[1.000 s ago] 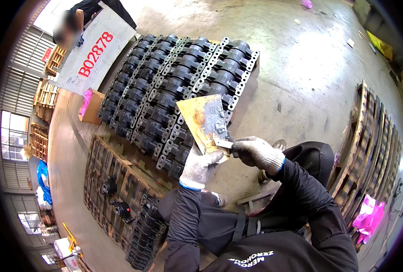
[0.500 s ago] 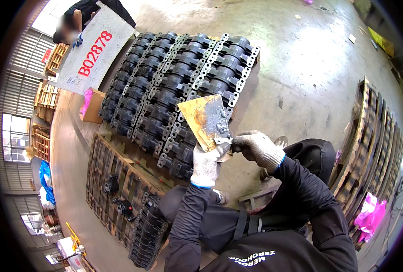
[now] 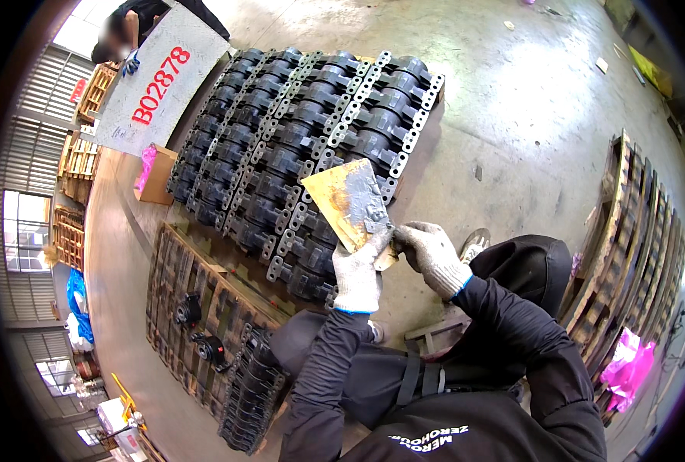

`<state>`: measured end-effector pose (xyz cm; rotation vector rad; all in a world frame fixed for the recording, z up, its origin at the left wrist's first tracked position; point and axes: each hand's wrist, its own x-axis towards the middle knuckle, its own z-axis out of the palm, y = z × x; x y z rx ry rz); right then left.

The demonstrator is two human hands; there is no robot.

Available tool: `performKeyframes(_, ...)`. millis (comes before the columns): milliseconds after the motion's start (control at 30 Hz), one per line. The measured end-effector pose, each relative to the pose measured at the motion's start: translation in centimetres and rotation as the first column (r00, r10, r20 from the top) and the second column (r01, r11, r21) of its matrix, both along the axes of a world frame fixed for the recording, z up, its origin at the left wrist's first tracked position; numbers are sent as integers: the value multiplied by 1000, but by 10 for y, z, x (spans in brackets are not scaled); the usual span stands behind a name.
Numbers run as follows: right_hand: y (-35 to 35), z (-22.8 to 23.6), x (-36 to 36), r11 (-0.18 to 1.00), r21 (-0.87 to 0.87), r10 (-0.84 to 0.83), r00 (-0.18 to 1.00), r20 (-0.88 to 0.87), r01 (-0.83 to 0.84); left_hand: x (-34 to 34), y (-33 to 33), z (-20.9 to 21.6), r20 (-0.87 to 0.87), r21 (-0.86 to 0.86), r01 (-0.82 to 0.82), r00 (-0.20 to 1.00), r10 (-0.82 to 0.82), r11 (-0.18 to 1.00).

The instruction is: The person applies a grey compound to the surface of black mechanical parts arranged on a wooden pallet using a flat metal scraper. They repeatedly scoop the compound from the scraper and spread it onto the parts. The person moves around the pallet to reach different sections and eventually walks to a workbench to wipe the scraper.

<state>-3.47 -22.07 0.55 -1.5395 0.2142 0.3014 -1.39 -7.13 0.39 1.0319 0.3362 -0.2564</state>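
A flat, roughly four-sided yellow-brown plate (image 3: 332,202) is smeared with thick grey paste (image 3: 366,202) over its right part. My left hand (image 3: 358,279), in a white knit glove with a blue cuff, grips the plate by its lower edge, thumb across the front. Close beside that edge is my right hand (image 3: 435,258), also gloved, with dark-stained fingertips curled together. Whatever its fingers hold, if anything, is hidden. Beyond the plate lie rows of black roller-like metal parts (image 3: 312,123) joined to drilled flanges (image 3: 358,100).
Two black round parts (image 3: 189,309) and a stack of black ribbed parts (image 3: 248,393) rest on a wooden pallet (image 3: 174,277) at left. Another pallet (image 3: 616,262) with pink plastic (image 3: 629,368) stands right. A co-worker (image 3: 130,31) holds a grey lettered board (image 3: 146,88).
My left thumb has moved up along the plate's lower edge. A small pale piece seen there before is now hidden. My right hand has shifted slightly left and down.
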Motion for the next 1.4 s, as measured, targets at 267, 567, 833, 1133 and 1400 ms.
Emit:
performKeyframes(267,-16,21,3,985,146,92,996,-24,-87,6,12,16,59,62,146,987,-150,987)
performKeyframes(567,-23,30,5,866,499,239,885,-399,-10,4,29,18,26,166,315,946,-324,934)
performKeyframes(833,-24,25,7,957,256,187,965,-181,-138,0,21,10,72,138,229,968,-240,964)
performKeyframes(1133,-18,27,11,963,270,74,964,-255,-2,-2,10,3,23,15,122,992,-123,992)
performKeyframes(1400,10,-3,7,946,237,-194,971,-138,222,1,-8,-11,84,108,-58,995,49,992)
